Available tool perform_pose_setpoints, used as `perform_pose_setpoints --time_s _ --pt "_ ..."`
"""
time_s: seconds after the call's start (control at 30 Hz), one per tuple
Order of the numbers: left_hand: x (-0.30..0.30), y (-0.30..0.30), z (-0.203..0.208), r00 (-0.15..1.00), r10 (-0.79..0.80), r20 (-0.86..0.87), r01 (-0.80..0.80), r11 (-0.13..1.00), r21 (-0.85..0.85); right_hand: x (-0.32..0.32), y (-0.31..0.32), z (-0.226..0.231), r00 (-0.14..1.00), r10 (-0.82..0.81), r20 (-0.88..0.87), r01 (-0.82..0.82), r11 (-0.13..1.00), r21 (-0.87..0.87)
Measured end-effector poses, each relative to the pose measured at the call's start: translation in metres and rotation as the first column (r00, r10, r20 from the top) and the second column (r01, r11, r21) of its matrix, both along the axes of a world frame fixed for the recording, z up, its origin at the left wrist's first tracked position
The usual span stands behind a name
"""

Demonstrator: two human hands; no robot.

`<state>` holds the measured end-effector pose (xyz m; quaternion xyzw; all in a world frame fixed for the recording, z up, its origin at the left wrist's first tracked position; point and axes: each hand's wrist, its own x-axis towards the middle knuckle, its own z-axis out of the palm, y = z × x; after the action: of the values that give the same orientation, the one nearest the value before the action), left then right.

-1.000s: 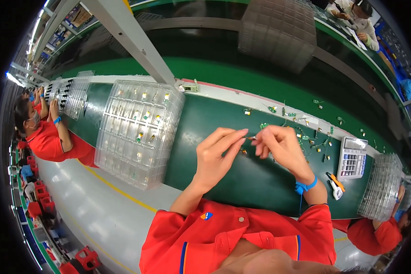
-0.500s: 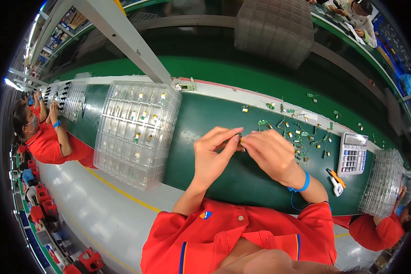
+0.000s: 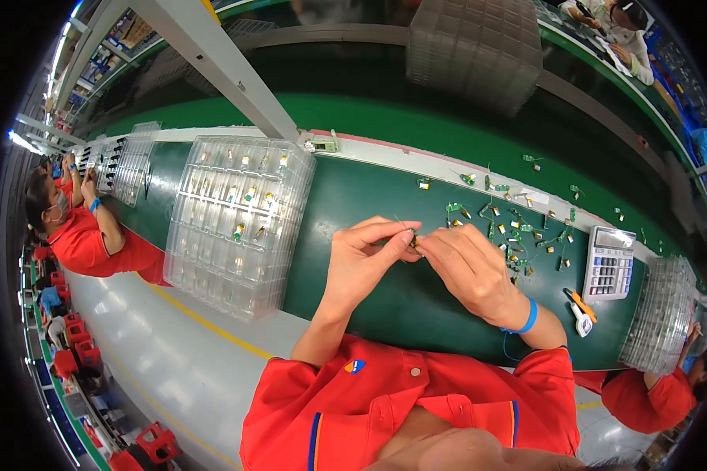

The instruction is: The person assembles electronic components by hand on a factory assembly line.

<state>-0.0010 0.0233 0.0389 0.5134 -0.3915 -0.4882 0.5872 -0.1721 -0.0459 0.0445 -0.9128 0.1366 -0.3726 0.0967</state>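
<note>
Over the green bench, my left hand (image 3: 363, 255) pinches a small circuit board (image 3: 413, 238) between thumb and forefinger, with a thin wire sticking up from it. Fingertips of my right hand (image 3: 473, 271) close on the same board from the other side, hiding most of it. A blue strap circles my right wrist. To the right and beyond lie several small green boards with wires and yellowish parts (image 3: 518, 235), loosely scattered. At the left stands a stack of clear plastic trays (image 3: 232, 224), its top tray holding similar boards in some pockets.
A calculator (image 3: 609, 264) lies at the right, with an orange-handled tool (image 3: 580, 306) and a white tool (image 3: 581, 323) beside it. Further right stands another clear tray stack (image 3: 658, 314). A metal post (image 3: 220, 71) rises behind the left stack. Co-workers in red sit on both sides.
Both hands stay together at nearly the same spot, with small finger shifts around the board. The wire now shows above my left fingertips. The co-worker at the left has moved their hands slightly.
</note>
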Motion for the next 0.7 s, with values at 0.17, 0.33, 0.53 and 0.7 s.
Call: perform_pose_setpoints --time_s 0.17,0.33,0.53,0.7 --pt "0.001 0.000 -0.004 0.998 -0.014 -0.055 0.014 1.000 -0.005 0.002 0.001 0.000 0.998 0.007 0.059 -0.007 1.000 0.005" --pt "-0.001 0.001 0.000 0.998 0.009 -0.060 -0.009 1.000 -0.006 0.006 0.006 0.006 0.985 -0.082 0.154 0.050 0.978 0.203" --pt "-0.001 -0.001 0.003 0.991 0.010 -0.136 -0.012 1.000 -0.016 0.007 0.005 0.008 0.980 -0.142 0.143 0.107 0.968 0.226" --pt "-0.002 0.003 0.001 0.997 0.042 -0.059 -0.045 0.998 -0.050 0.009 0.006 0.010 0.982 -0.108 0.153 0.074 0.975 0.209"
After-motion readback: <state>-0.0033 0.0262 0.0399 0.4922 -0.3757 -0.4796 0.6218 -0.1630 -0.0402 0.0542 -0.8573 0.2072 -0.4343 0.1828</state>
